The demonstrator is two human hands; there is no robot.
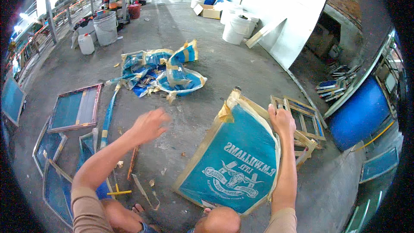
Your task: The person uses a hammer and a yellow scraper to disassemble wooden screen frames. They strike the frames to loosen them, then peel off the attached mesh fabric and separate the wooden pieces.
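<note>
Head view: blue printed screen (235, 159) tilted on floor (194, 116), just beyond right knee (222, 221). Right hand (283, 122) closed on its upper right edge, exact contact hidden. Left hand (152, 125) half-open, fingers loosely curled, nothing seen in it. Torn mesh pile (170, 73) farther ahead. Screen likely light; wooden rim (199, 157) probably stiff, best hold; mesh likely tears.

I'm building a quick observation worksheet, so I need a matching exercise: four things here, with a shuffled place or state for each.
1. Left hand
2. Right hand
3. Small white jug
4. Blue sheets

A. Crumpled in a heap
B. At the edge of the printed screen
C. Beside a large white bucket
D. Empty, in the air

Pairs: 1-D; 2-B; 3-C; 4-A
</note>
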